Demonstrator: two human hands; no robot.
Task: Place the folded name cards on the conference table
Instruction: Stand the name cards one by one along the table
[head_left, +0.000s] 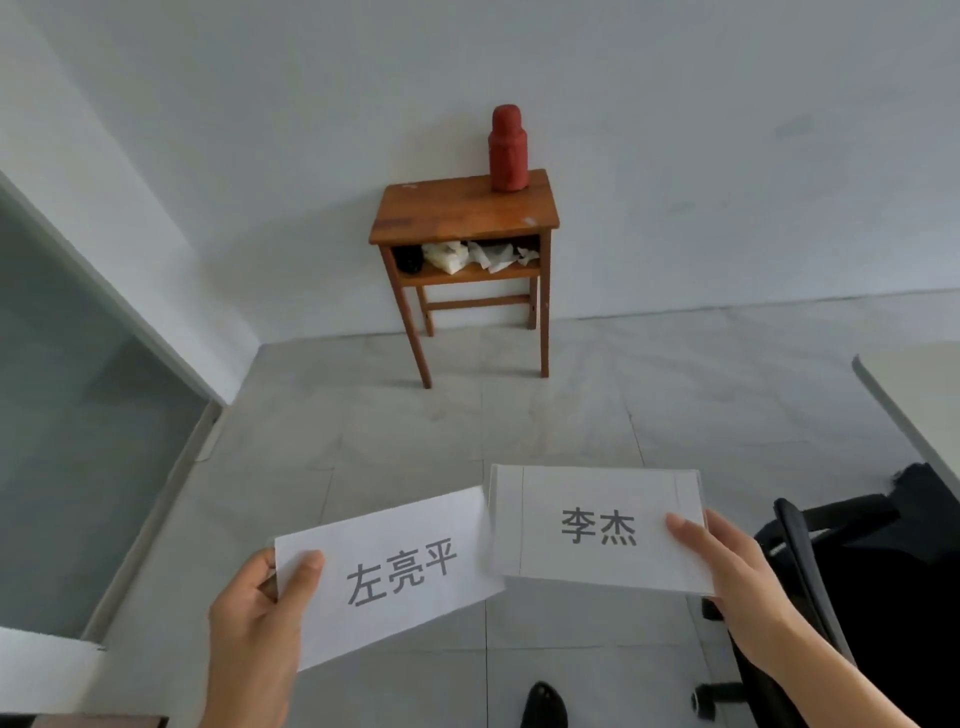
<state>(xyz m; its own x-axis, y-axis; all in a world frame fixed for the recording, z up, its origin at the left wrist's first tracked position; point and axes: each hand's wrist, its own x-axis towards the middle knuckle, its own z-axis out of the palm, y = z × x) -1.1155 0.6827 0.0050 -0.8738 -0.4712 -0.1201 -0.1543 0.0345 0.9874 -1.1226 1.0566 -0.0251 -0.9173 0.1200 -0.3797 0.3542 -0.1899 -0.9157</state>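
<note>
I hold two white folded name cards above the floor, low in the head view. My left hand (260, 618) grips the left end of a card with three printed characters (395, 577), thumb on top. My right hand (727, 561) grips the right end of a card with two printed characters (597, 525), which looks like a small stack with layered edges. The two cards almost touch in the middle. A pale table edge (914, 405) shows at the far right.
A small wooden side table (462, 218) stands against the white wall ahead, with a red thermos (508, 148) on top and crumpled paper on its shelf. A black office chair (852, 597) is at lower right. A glass panel (78, 441) runs along the left. My shoe (543, 706) shows below.
</note>
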